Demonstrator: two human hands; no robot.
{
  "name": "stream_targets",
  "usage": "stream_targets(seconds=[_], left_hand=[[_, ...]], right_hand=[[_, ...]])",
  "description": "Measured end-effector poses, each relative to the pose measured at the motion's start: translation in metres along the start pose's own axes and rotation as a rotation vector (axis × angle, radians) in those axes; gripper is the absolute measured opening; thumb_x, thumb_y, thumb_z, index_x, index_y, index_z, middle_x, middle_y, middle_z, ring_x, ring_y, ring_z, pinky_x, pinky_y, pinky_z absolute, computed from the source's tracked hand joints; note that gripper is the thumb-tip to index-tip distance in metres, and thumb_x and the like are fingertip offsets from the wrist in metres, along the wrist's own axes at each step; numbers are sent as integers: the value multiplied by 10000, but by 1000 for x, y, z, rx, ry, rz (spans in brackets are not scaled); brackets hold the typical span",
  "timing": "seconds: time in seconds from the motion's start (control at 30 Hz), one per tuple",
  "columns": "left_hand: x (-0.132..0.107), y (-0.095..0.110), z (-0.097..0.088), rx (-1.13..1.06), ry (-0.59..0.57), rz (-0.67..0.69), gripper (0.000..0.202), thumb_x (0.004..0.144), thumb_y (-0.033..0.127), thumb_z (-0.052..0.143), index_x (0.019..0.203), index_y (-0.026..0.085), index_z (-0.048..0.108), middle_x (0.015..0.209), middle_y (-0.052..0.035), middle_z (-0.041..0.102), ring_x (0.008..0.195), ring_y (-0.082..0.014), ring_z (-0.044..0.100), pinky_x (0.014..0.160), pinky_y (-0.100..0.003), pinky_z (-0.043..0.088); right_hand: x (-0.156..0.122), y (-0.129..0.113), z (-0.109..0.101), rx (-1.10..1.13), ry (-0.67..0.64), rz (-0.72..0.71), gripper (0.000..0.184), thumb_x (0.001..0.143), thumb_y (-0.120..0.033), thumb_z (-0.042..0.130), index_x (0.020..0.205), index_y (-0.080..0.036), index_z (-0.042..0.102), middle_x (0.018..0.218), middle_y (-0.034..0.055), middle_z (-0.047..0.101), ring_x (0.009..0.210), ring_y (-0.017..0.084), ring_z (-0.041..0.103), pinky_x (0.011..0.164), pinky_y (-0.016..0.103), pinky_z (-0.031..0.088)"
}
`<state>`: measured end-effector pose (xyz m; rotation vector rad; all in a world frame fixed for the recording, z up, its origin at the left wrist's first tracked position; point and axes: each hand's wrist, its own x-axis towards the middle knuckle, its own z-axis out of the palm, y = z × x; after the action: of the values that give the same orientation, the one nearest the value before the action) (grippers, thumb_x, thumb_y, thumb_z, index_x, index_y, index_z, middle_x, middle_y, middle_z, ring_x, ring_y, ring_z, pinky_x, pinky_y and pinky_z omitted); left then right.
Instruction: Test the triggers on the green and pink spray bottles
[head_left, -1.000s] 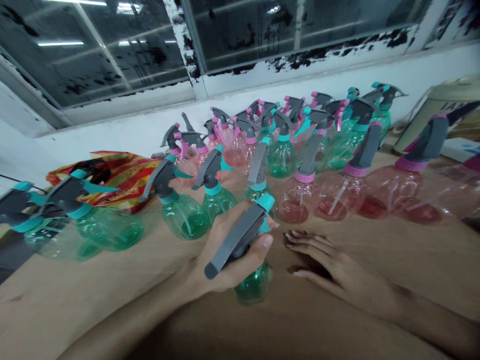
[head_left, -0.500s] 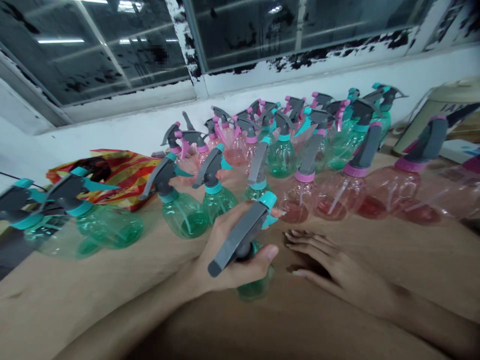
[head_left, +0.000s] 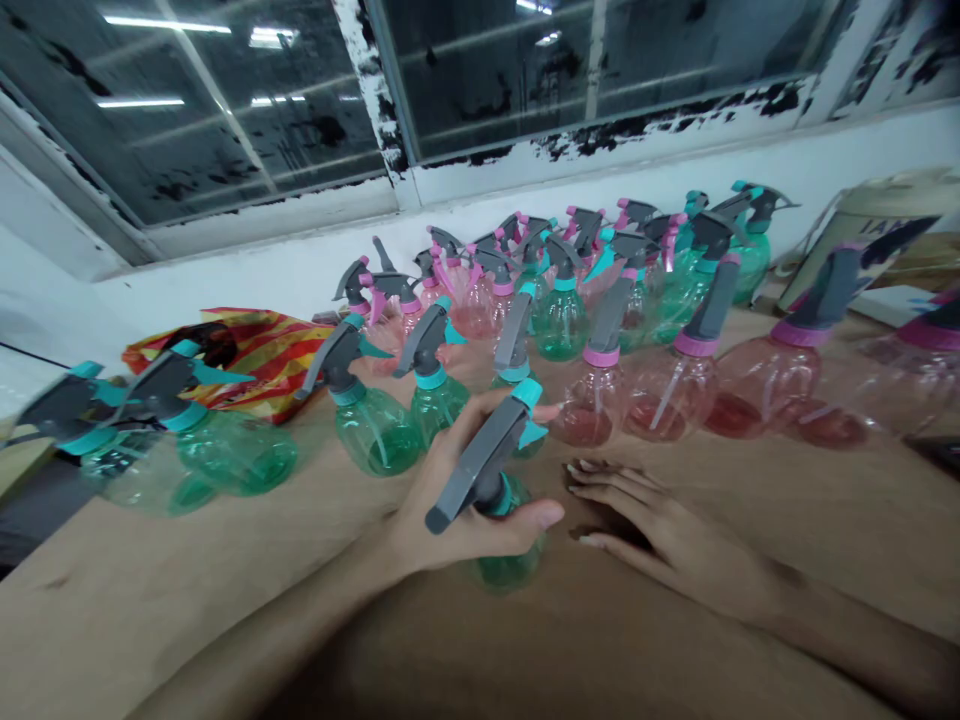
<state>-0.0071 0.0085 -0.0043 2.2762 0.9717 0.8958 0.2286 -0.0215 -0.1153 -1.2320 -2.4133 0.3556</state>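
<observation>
In the front middle of the table, my left hand (head_left: 439,505) curves round the neck of a green spray bottle (head_left: 511,565) with a grey and teal spray head. The thumb lies on the near side and the fingers on the far side, partly hidden by the head. The bottle stands nearly upright. To its right, my right hand (head_left: 664,535) rests palm down on the table with fingers stretched out, holding nothing. Just beyond the hands stand a green spray bottle (head_left: 439,405) with a teal collar and a pink spray bottle (head_left: 589,405) with a pink collar.
A row of green bottles (head_left: 379,430) and pink bottles (head_left: 757,390) crosses the wooden table (head_left: 330,590). Several more bottles (head_left: 561,325) crowd behind, near the wall. A red and yellow bag (head_left: 277,365) lies back left; a beige container (head_left: 855,240) stands back right.
The view has shifted slightly, so most bottles sit a little differently in the picture. My left hand stays round the green spray bottle, and my right hand keeps its place on the table.
</observation>
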Motion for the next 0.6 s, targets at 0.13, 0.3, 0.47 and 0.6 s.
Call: stream_targets(seconds=[0.13,0.3,0.47,0.6], left_hand=[[-2,8,-7,-82,23,13,636,616,360,736,1201,246,515,1177,-73,591,948,-263,617,865,-408,518],[-15,11,-15,-99,29,-60,755,597,360,771,1266,267,433,1159,-70,599,1053,-283,580,926,-439,471],[-35,2,-15,-23,14,-87,771,623,389,769,1293,294,401,1264,-58,550,1131,-288,540,963,-463,443],[-53,0,-13,62,-2,-191,580,720,414,705,1231,248,486,1173,-61,622,1087,-283,573,963,-484,444]], right_hand=[[0,-1,-1,-6,12,-5,464,902,-460,477,1309,-238,486,1364,53,525,1277,222,446,1064,452,373],[1,-1,-1,-1,46,-33,442,898,-456,486,1285,-246,510,1332,56,555,1255,231,471,1049,458,386],[1,0,2,-21,36,-41,446,905,-473,463,1265,-216,518,1331,71,554,1257,228,467,1060,462,369],[1,1,4,-19,39,-51,448,910,-476,447,1271,-217,508,1344,77,542,1261,228,464,1063,463,365]])
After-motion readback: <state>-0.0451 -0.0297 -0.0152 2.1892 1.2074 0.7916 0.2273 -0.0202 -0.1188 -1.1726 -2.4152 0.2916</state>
